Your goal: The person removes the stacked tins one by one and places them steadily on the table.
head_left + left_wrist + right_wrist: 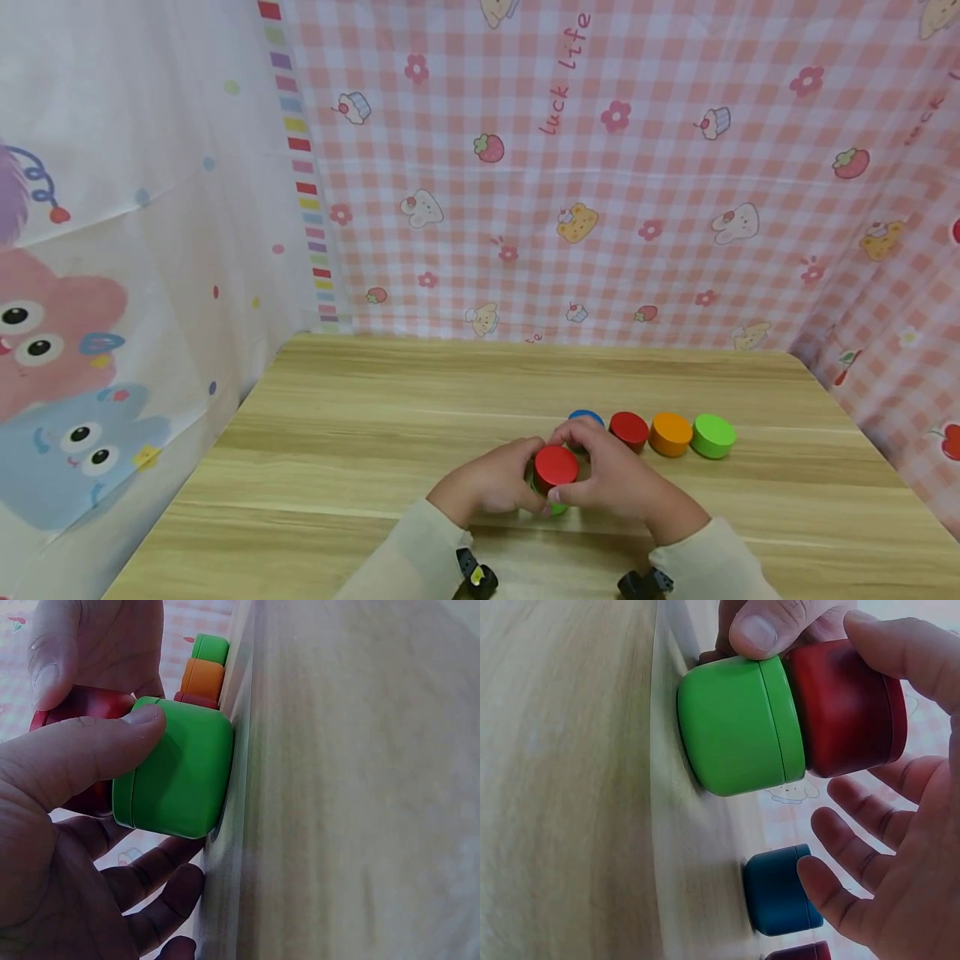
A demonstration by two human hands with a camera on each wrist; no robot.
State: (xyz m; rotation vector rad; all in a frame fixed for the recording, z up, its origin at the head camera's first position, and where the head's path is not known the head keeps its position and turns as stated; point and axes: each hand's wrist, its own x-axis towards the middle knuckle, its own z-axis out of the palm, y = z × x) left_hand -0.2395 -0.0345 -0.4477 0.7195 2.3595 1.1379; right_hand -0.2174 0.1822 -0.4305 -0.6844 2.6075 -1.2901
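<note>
A small round red canister (557, 467) stands on top of a green canister (731, 727), which is at the tabletop. My left hand (495, 482) grips the green one, its thumb (142, 727) lying across the lid seam and its other fingers curving round behind. From the other side my right hand (618, 479) holds the red canister between thumb and curled index finger; its remaining fingers (855, 847) spread loosely in the right wrist view. The head view shows only slivers of the green canister between the hands.
Behind my right hand a row of similar canisters runs rightward on the wooden table (360, 417): blue (585, 416), red (628, 431), orange (671, 434) and green (714, 436). Patterned cloth (465, 183) hangs along the table's back and sides.
</note>
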